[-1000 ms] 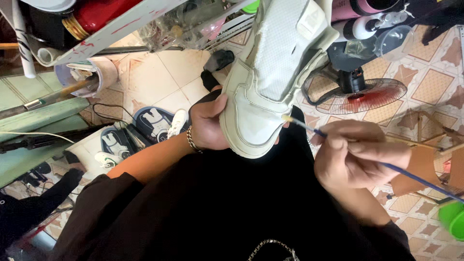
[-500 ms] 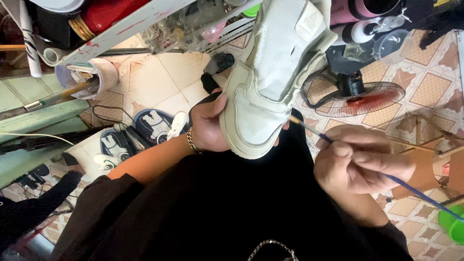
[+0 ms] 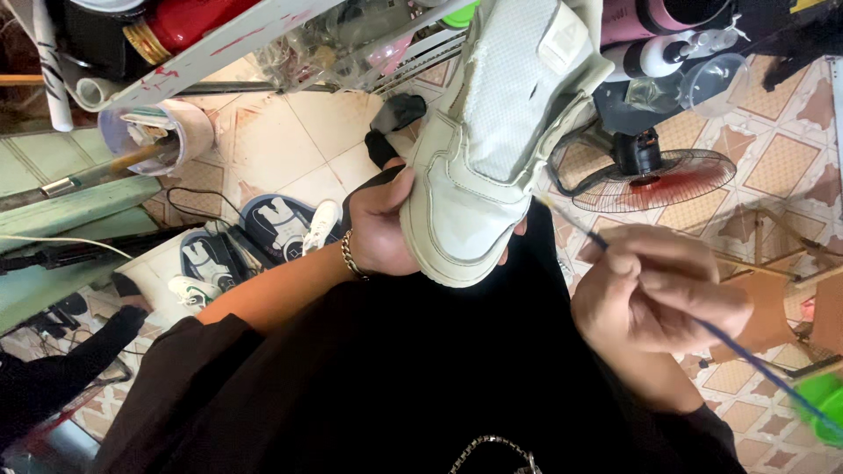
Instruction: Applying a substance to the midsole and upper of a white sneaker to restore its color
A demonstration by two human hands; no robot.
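I'm seeing the left hand [image 3: 382,230] gripping the white sneaker [image 3: 492,149] from behind and under its toe, fingers wrapped, thumb on the near side of the toe cap. The sneaker is hanging toe-down, about centre frame, over the black-clothed lap. The right hand [image 3: 654,303] is closed in a pinch on a thin blue-handled brush [image 3: 694,320], sitting right of and below the sneaker.

Change over the last second: the brush tip is pulling off the sneaker. Earlier it was touching the edge by the toe; now the tip is standing just beside the right side, a small gap showing. The right hand is drifting slightly outward; the left hand and sneaker are barely moving. My read: one stroke is finishing, brush lifting for repositioning or a reload.

Right of the sneaker, a small fan with red blades [image 3: 663,175] is on the tiled floor. Left of the sneaker, a pair of blue-and-white shoes [image 3: 255,233] is lying on the floor. A green container [image 3: 821,404] is far right of the sneaker, at the frame edge.
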